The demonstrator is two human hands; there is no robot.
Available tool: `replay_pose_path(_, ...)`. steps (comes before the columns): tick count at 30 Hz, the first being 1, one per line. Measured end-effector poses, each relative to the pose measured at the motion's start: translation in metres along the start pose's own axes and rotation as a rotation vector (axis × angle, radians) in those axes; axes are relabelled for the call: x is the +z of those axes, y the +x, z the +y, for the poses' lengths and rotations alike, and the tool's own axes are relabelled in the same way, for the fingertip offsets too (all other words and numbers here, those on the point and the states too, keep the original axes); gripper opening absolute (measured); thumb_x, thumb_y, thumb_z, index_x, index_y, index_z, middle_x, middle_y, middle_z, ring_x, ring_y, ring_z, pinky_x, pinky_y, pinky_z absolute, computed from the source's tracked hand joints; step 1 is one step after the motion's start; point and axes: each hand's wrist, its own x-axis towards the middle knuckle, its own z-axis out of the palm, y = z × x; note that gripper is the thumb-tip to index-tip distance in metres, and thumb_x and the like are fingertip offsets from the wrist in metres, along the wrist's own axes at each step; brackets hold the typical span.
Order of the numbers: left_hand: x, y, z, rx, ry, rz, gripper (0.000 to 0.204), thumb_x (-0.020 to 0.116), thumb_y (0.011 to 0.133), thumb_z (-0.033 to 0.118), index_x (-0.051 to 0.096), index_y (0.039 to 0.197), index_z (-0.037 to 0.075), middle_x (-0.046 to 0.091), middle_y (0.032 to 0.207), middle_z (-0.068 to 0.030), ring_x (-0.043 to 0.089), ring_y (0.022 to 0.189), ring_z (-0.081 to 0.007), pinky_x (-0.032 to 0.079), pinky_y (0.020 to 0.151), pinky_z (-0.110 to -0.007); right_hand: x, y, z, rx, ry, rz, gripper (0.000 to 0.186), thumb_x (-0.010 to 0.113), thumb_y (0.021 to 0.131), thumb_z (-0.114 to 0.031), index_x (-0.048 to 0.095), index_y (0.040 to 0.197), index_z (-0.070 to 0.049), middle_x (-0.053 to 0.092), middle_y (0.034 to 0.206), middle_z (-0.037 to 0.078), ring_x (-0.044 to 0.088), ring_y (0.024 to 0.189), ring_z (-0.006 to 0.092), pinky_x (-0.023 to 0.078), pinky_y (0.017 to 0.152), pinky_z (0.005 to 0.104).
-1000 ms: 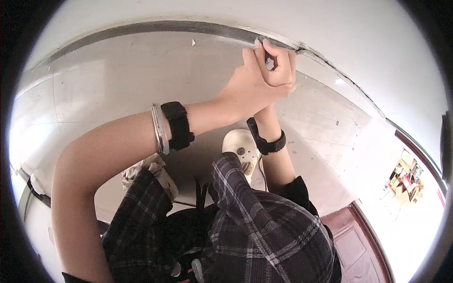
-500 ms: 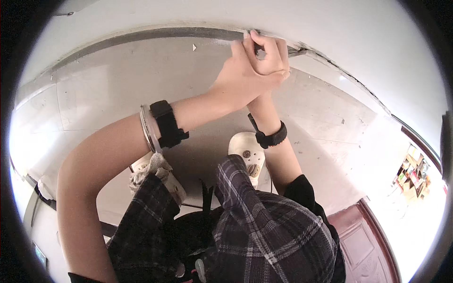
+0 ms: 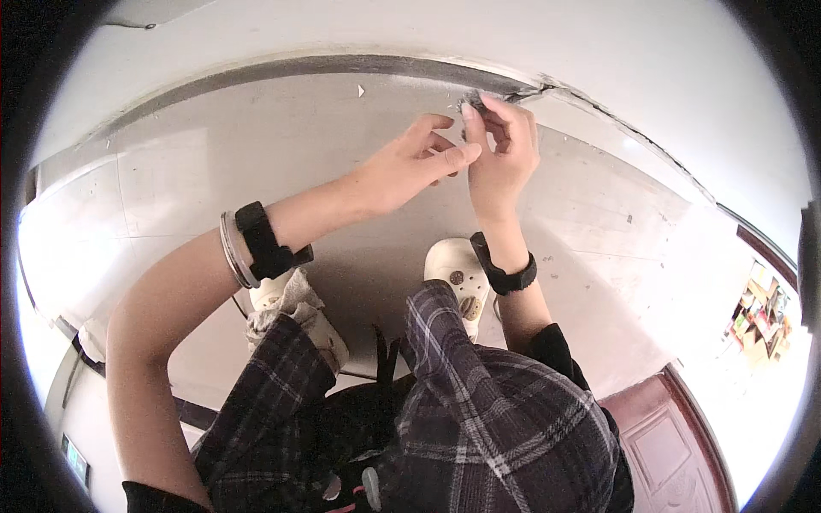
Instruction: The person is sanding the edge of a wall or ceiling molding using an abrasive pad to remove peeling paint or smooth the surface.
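My right hand [image 3: 505, 158] is pinched around a small dark grey, stringy clump like steel wool [image 3: 473, 104], held up close to the foot of the wall. Just left of it, my left hand [image 3: 417, 161] has its fingers loosely curled and apart, holding nothing. The left thumb tip comes near the right palm without a clear grip on anything. Behind both hands runs a dark strip [image 3: 342, 63] where the pale floor meets the white wall [image 3: 359, 30].
Cream clogs [image 3: 451, 256] are on my feet below my hands, with a crumpled beige cloth [image 3: 299, 295] at the left one. A cracked, dirty seam [image 3: 616, 120] runs along the wall at right. A reddish-brown door [image 3: 663, 436] and a pile of boxes [image 3: 757, 316] are farther right.
My hands were together at the wall's foot, left overlapping right. They have separated: the left moved down and left, the right slightly lower, and the grey clump now shows more clearly.
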Motion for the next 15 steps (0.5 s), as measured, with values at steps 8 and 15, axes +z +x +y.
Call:
replay_pose_path(8, -0.007, 0.006, 0.008, 0.111, 0.073, 0.069, 0.032, 0.051, 0.094, 0.028, 0.051, 0.112, 0.002, 0.060, 0.100, -0.0072, 0.060, 0.092, -0.0146, 0.049, 0.076, -0.027, -0.014, -0.010, 0.002, 0.168, 0.111, -0.005, 0.020, 0.065, 0.081, 0.000, 0.063, 0.100, -0.004, 0.065, 0.090, 0.007, 0.061, 0.072, 0.0094, 0.048, 0.063, 0.0212)
replay_pose_path(15, -0.008, 0.006, 0.014, 0.171, 0.100, 0.203, 0.020, 0.057, 0.090, 0.019, 0.051, 0.099, 0.003, 0.060, 0.093, -0.0043, 0.061, 0.085, -0.0120, 0.049, 0.072, -0.026, -0.009, -0.012, -0.006, 0.221, 0.198, -0.027, 0.021, 0.063, 0.083, -0.001, 0.063, 0.104, -0.003, 0.065, 0.092, 0.007, 0.061, 0.080, 0.0098, 0.049, 0.069, 0.0223)
